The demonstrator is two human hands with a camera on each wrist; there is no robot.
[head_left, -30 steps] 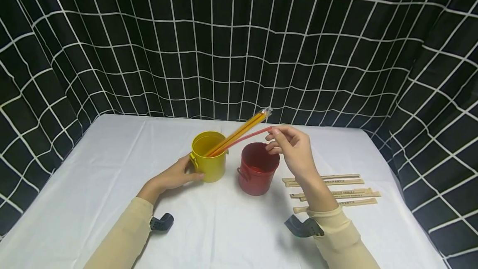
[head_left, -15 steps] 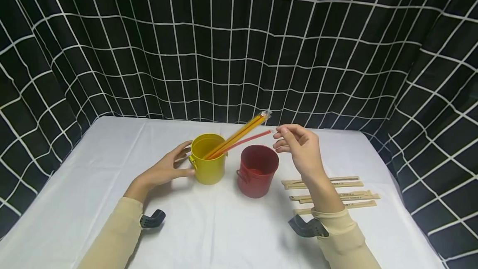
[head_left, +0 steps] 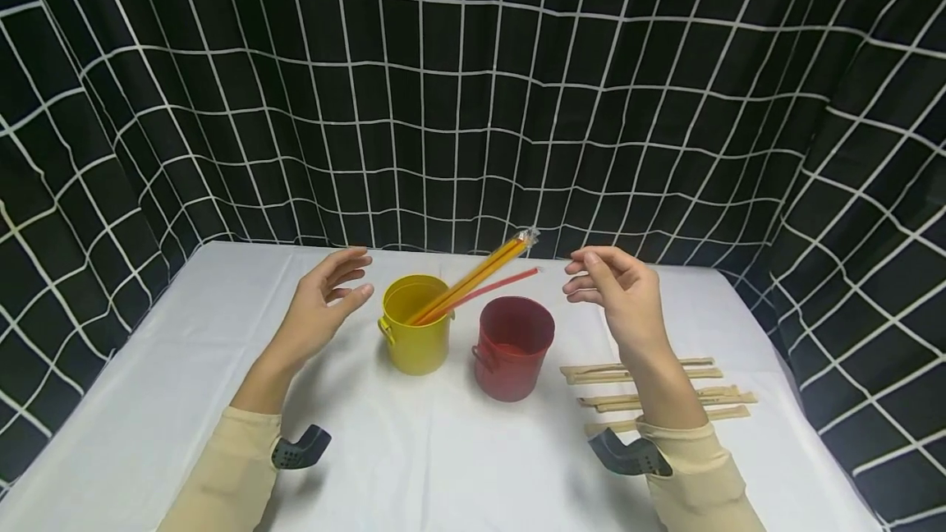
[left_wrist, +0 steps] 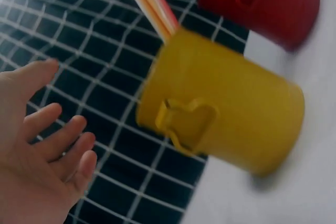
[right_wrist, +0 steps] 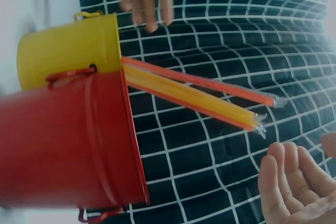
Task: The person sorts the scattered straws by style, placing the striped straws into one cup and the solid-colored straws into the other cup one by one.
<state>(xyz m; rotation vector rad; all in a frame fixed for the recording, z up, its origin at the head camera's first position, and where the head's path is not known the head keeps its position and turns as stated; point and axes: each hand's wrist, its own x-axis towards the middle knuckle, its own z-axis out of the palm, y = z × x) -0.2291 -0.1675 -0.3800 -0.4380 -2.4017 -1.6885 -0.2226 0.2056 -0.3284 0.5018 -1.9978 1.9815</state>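
Both of my hands are raised off the tabletop (head_left: 185,368) and hold nothing. My left hand (head_left: 321,294) sits at centre-left of the head view, fingers (head_left: 347,263) spread and relaxed, just left of the yellow bucket (head_left: 415,323) and apart from it. My right hand (head_left: 617,294) sits at centre-right, fingers (head_left: 587,265) loosely bent, open and empty. The wrapped straws (head_left: 473,279), yellow ones and a red one, stand in the yellow bucket and lean up toward the right of the frame; their long axis runs from the bucket mouth to free tips that end above the red bucket (head_left: 512,347), just left of my right fingertips. My right hand is the nearer one to those tips; my left is nearer the bucket wall. The red bucket stands just right of the yellow one; whether the two touch cannot be told. Paper-wrapped chopsticks (head_left: 643,369) lie flat in rows at lower right, beyond my right forearm. The surface is a white cloth; a black curtain with a white grid (head_left: 473,89) closes the back and both sides.
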